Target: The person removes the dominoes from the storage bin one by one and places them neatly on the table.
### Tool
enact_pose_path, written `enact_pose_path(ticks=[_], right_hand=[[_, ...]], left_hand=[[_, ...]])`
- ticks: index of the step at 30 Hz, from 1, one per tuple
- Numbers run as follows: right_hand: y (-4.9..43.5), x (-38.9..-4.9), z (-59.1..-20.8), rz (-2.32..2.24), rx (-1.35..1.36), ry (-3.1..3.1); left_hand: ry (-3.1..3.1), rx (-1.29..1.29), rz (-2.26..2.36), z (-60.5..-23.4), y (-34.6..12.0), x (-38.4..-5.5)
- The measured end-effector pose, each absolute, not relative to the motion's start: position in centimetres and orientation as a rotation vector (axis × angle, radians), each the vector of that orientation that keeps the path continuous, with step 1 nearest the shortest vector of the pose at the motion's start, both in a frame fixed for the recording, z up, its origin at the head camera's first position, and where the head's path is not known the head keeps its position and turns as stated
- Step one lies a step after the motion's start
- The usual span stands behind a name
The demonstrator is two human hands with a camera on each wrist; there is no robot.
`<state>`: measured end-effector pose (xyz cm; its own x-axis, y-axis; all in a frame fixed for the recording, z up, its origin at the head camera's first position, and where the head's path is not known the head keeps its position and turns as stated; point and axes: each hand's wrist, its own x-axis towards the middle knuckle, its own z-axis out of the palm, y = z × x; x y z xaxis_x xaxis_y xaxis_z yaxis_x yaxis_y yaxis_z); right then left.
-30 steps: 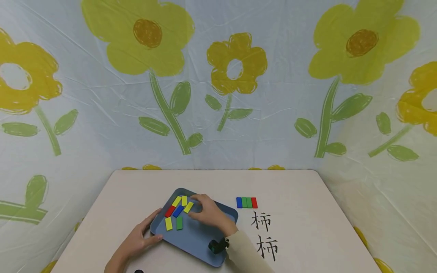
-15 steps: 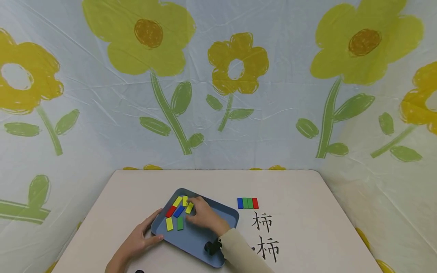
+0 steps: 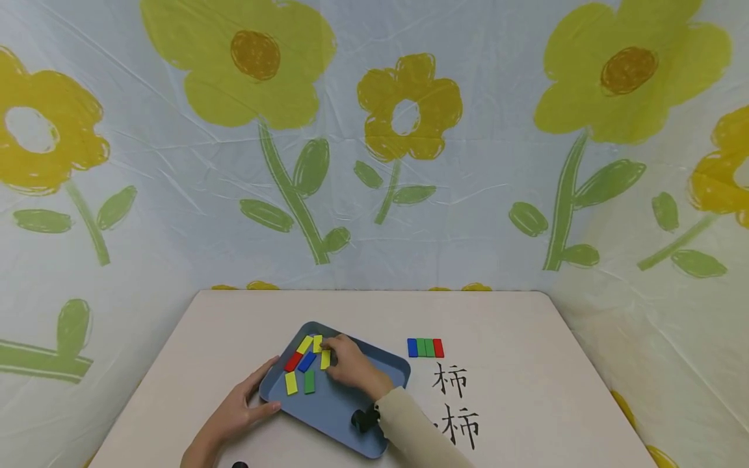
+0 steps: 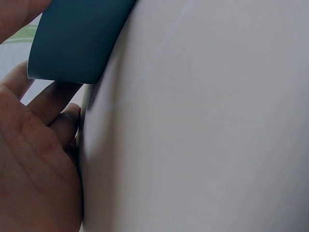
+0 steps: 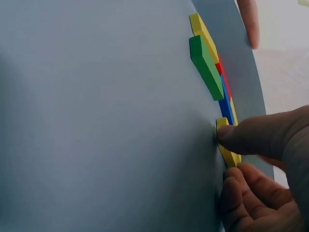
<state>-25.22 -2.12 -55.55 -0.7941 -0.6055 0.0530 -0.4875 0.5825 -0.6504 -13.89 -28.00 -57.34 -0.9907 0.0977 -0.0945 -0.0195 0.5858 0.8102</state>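
Observation:
A blue-grey tray lies slanted on the table. My left hand holds its left corner, with the thumb at the near edge and the fingers along the left side; the left wrist view shows the tray wall between them. Over the tray, my right hand pinches a yellow domino block, the thumb on its face and the fingertips at its end. Around it lie a green block, a blue block, a red block and more yellow blocks.
Right of the tray stands a tight row of blocks: blue, two green, red. Below it two black written characters mark the pale table. A flower-printed curtain hangs behind and beside the table.
My right hand has shifted slightly left and closed in on the yellow block, which has turned from slanted to nearly straight. My left hand keeps its hold on the tray.

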Motion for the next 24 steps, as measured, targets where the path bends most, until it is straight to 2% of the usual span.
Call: enact_pose_path(ticks=[24], right_hand=[[-0.8, -24.7, -55.5, -1.034, -0.881, 2.661]], left_hand=[[2.724, 0.083, 1.317, -57.2, -28.0, -13.9]])
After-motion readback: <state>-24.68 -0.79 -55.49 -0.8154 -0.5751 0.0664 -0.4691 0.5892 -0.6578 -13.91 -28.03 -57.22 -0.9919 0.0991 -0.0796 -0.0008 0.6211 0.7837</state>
